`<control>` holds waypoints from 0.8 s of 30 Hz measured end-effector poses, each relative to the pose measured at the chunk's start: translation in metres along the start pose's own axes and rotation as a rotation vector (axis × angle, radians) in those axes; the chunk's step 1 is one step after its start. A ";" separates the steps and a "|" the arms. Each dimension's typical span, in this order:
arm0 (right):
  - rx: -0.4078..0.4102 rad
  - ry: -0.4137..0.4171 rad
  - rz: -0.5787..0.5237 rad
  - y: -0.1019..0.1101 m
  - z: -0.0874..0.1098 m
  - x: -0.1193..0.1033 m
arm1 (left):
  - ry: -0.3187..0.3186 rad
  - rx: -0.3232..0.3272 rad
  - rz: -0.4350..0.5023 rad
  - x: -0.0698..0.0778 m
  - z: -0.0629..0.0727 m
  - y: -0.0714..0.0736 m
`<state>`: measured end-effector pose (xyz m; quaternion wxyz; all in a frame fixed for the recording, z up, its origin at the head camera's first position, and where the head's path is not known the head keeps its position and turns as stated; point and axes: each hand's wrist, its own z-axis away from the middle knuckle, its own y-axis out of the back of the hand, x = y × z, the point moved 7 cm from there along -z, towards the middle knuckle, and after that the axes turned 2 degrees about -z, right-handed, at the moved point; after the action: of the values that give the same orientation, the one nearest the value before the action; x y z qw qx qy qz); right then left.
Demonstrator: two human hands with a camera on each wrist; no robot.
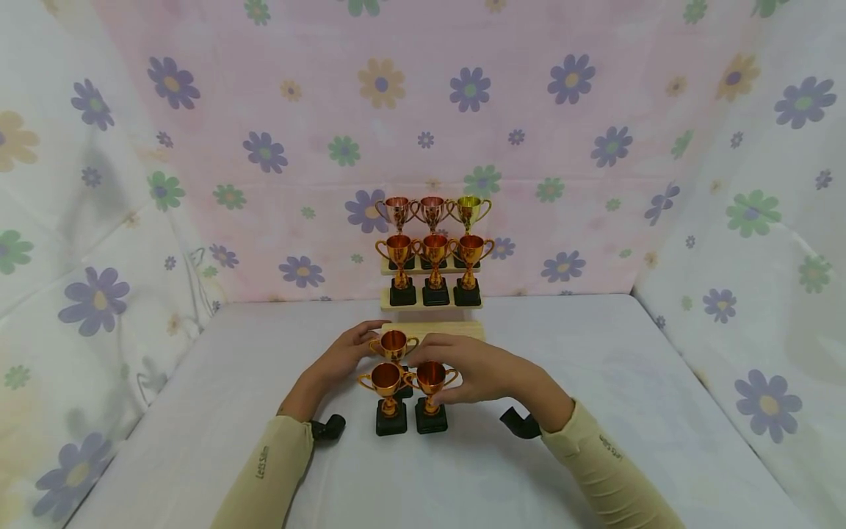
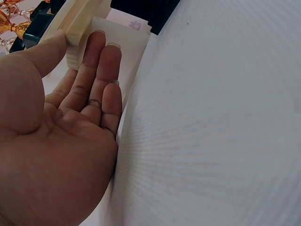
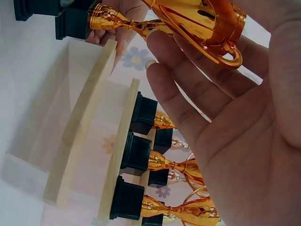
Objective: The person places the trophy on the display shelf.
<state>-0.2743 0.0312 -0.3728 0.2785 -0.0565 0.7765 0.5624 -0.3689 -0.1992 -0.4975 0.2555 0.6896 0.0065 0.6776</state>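
Three orange trophy cups on black bases stand close together on the white table. My right hand (image 1: 472,365) is around the front right trophy cup (image 1: 431,378), thumb at its stem and fingers on its far side. In the right wrist view, the fingers (image 3: 188,75) reach behind its shiny cup. The front left trophy cup (image 1: 385,380) and the rear trophy cup (image 1: 393,344) stand beside it. My left hand (image 1: 346,355) is at the left end of the lowest wooden shelf (image 1: 452,329). The left wrist view shows its thumb at the board's edge and its fingers loosely extended.
Behind the hands, the upper shelves of the stand bear a row of orange trophy cups (image 1: 435,250) and, above it, two rose-coloured cups (image 1: 432,211) and a yellow-gold cup (image 1: 469,211). A flowered cloth (image 1: 423,110) hangs behind. Dark straps sit at both wrists.
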 end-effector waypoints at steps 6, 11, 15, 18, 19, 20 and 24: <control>0.008 -0.008 0.012 0.000 0.000 0.001 | 0.021 0.006 0.012 -0.001 0.000 0.000; 0.014 0.006 0.015 0.001 0.000 -0.001 | 0.032 0.007 0.023 -0.001 0.001 0.000; 0.018 0.023 0.017 0.002 0.001 -0.002 | 0.033 0.002 0.036 -0.001 0.002 0.000; 0.020 0.032 0.016 0.002 0.002 -0.003 | 0.031 0.001 0.041 -0.001 0.001 0.000; 0.021 0.034 0.017 0.002 0.002 -0.003 | 0.035 0.003 0.042 -0.001 0.001 0.000; 0.022 0.035 0.016 0.003 0.002 -0.003 | 0.032 0.002 0.037 -0.001 0.001 0.000; 0.031 0.027 0.022 0.006 0.003 -0.002 | 0.038 0.009 0.028 -0.001 -0.001 0.001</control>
<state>-0.2732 0.0356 -0.3677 0.2628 -0.0511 0.7893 0.5526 -0.3699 -0.2001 -0.4986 0.2427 0.6778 0.0049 0.6940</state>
